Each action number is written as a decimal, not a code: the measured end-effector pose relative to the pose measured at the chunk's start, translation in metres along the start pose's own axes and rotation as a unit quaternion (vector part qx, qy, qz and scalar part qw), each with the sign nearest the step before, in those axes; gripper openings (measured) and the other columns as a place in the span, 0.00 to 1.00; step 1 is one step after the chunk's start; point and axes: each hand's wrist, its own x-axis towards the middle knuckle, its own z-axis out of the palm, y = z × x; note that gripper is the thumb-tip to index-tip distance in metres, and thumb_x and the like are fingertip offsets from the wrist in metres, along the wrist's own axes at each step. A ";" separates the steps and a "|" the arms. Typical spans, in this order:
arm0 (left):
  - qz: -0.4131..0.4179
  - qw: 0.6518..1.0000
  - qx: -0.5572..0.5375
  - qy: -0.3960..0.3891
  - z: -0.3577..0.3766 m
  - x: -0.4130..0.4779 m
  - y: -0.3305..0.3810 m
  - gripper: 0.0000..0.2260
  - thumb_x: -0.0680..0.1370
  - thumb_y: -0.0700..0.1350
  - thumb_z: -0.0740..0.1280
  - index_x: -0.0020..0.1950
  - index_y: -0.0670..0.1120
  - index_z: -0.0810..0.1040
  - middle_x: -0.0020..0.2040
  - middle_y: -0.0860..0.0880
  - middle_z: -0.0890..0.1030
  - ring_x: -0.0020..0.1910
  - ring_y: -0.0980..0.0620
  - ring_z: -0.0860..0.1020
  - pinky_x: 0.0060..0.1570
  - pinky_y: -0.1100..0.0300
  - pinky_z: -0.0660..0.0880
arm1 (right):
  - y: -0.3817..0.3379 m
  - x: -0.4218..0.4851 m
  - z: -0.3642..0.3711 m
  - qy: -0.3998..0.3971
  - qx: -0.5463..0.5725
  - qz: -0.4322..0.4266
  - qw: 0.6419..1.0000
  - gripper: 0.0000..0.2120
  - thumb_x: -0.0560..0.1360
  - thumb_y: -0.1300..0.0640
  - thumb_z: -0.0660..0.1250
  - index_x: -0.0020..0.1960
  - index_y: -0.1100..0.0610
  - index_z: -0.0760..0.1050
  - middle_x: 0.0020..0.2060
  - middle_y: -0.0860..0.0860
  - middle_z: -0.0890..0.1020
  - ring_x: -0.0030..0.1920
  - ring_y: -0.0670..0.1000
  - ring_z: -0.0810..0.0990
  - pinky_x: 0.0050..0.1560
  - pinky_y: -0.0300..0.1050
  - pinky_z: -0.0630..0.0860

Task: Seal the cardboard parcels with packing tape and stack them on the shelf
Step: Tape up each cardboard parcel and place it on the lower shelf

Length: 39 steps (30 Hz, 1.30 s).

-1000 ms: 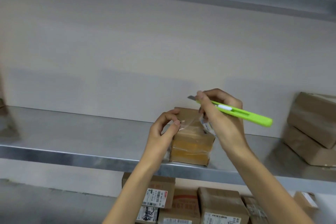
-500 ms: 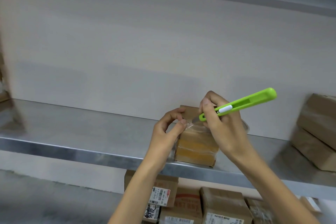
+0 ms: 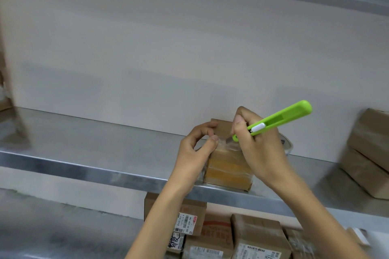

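In the head view, we see the small cardboard parcel [image 3: 228, 171] near the front edge of the steel shelf [image 3: 84, 166]. The left hand [image 3: 195, 149] pinches the clear tape [image 3: 223, 143] at its top. The right hand [image 3: 261, 151] grips a green utility knife [image 3: 280, 119], with the blade at the tape. We judge this seal nearly done, and the labelled parcels [image 3: 252, 235] below the shelf may be left to do.

Around the small parcel [image 3: 228, 171], a good deal is covered or smeared.
The right grip [image 3: 259, 149] hides the parcel's right side, most of the green knife [image 3: 280, 119] blade, and all but a sliver of the tape roll [image 3: 286, 145] behind. Right of the parcel, stacked boxes [image 3: 368, 153] blur and run off the edge. Below it, the lower boxes [image 3: 252, 235] are cut off and their labels [image 3: 185, 222] are unreadable. Far left, there's a brown smear [image 3: 4, 82] I can't make out.
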 end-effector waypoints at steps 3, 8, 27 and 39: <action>-0.002 1.000 0.007 0.002 0.000 -0.001 0.002 0.06 0.73 0.46 0.66 0.42 0.44 0.75 0.59 0.58 0.80 0.61 0.49 0.77 0.64 0.47 0.72 | 0.002 0.000 0.002 -0.009 -0.013 -0.003 1.000 0.13 0.77 0.53 0.55 0.34 0.54 0.63 0.26 0.54 0.68 0.27 0.46 0.64 0.28 0.41 0.61; -0.004 1.000 0.013 -0.003 -0.002 0.000 0.001 0.09 0.72 0.49 0.66 0.44 0.43 0.76 0.60 0.58 0.80 0.63 0.51 0.76 0.67 0.42 0.70 | 0.004 0.000 0.003 -0.003 -0.081 -0.034 0.996 0.11 0.78 0.54 0.55 0.36 0.53 0.62 0.24 0.52 0.65 0.26 0.48 0.64 0.26 0.37 0.59; -0.025 1.000 0.005 -0.002 0.000 -0.008 0.013 0.09 0.79 0.41 0.66 0.40 0.51 0.76 0.61 0.59 0.79 0.64 0.51 0.76 0.62 0.33 0.70 | 0.049 -0.004 -0.075 0.212 0.097 0.068 0.970 0.06 0.80 0.60 0.61 0.44 0.57 0.70 0.26 0.48 0.75 0.26 0.48 0.72 0.27 0.39 0.67; -0.015 1.000 0.008 0.001 0.003 -0.006 0.013 0.04 0.73 0.49 0.69 0.40 0.50 0.78 0.61 0.59 0.79 0.63 0.49 0.76 0.61 0.44 0.72 | 0.152 -0.051 -0.076 -0.108 -0.343 0.106 0.927 0.23 0.61 0.77 0.70 0.54 0.62 0.79 0.43 0.58 0.77 0.45 0.63 0.78 0.42 0.46 0.69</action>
